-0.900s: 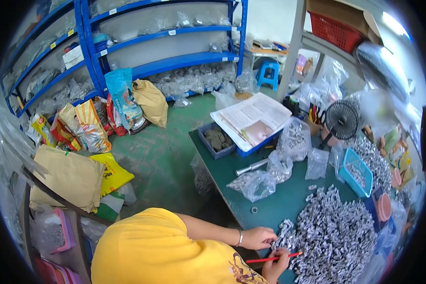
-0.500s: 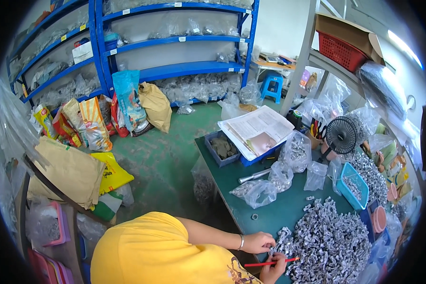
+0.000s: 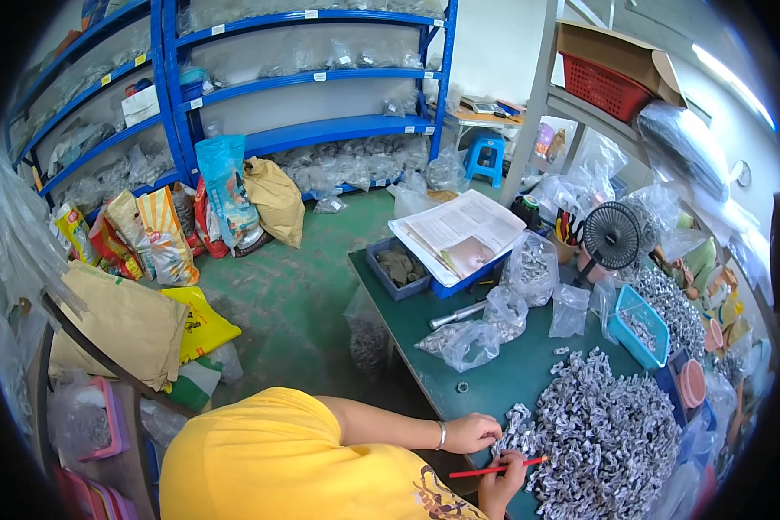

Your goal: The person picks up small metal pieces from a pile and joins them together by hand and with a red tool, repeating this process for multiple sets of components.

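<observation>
My left hand [image 3: 470, 433], with a bracelet at the wrist, is at the near edge of the green table. Its fingers are pinched together beside a small cluster of silver metal parts [image 3: 518, 425]; what lies between the fingertips is too small to make out. Just nearer, my right hand [image 3: 504, 485] is closed around a thin red pencil-like stick [image 3: 475, 472], whose tip points right over the parts. A large heap of the same small, curved metal parts [image 3: 611, 433] spreads to the right of both hands. A single nut-like ring [image 3: 463, 387] lies apart on the table.
Clear plastic bags of parts [image 3: 472, 342], a metal rod [image 3: 459, 314], papers [image 3: 464, 230] and a grey bin [image 3: 396, 269] lie farther back on the table [image 3: 420, 347]. A black fan [image 3: 613, 234] and turquoise basket [image 3: 640, 329] stand right. Blue shelves [image 3: 338, 130] and sacks line the back.
The whole view has shifted slightly, so the scene sits a little higher and farther left. Both hands stay at the same edge of the parts, and the red stick stays in the right hand.
</observation>
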Demonstrator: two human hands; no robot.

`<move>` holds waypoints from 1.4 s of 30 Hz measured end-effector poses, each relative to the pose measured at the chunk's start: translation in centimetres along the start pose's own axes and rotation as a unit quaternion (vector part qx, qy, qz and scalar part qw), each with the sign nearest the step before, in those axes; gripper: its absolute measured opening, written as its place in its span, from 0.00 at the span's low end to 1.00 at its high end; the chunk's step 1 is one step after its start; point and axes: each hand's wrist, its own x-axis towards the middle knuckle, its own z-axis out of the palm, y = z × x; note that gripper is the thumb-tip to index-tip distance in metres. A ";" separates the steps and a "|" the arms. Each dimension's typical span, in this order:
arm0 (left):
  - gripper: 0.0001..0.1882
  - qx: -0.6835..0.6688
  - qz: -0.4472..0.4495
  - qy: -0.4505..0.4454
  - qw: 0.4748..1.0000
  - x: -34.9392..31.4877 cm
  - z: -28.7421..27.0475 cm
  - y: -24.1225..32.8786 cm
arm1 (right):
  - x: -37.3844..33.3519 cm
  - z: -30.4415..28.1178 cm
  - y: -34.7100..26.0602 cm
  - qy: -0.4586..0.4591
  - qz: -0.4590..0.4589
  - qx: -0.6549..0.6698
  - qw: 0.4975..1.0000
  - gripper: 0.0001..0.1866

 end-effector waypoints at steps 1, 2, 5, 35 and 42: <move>0.06 0.004 0.007 0.008 1.000 0.0 0.1 -0.1 | 0.1 0.0 0.0 0.001 0.001 -0.001 1.000 0.09; 0.06 0.002 0.005 0.007 1.000 -0.1 0.1 0.1 | 0.1 0.0 0.0 0.000 0.001 -0.005 1.000 0.09; 0.05 -0.006 -0.017 0.003 1.000 0.2 -0.2 0.7 | 0.2 0.1 0.0 0.003 0.000 -0.003 1.000 0.09; 0.06 0.001 0.002 0.014 1.000 -0.1 -0.2 0.4 | 0.2 0.1 0.3 0.006 -0.029 -0.031 0.999 0.09; 0.06 -0.020 0.034 0.021 0.999 -0.6 -0.2 -1.1 | -1.0 1.3 3.1 0.022 -0.096 -0.174 0.980 0.11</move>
